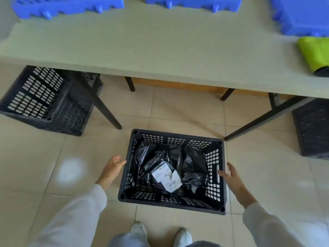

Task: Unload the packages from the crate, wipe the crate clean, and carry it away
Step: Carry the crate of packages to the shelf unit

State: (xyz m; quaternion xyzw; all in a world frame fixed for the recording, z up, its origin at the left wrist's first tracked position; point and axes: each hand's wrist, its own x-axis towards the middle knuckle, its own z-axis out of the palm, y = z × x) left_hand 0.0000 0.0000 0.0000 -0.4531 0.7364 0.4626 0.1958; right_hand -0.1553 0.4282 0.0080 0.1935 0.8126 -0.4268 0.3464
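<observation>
Crate [216, 177] on floor before table [160, 50], packages [165, 173] inside.
Left hand [111, 169] at its left wall, right hand [233, 179] at its right; second crate [41, 100] under table's left end, cloth [315, 54] on its right end.

One head-worn camera looks steeply down from standing height, facing the table [160, 50] edge ahead.

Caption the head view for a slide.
Open hands flank a black crate of black packages on the floor before a table.

Perforated matt plastic crate [215, 175]; glossy crinkled plastic packages [194, 163].
</observation>
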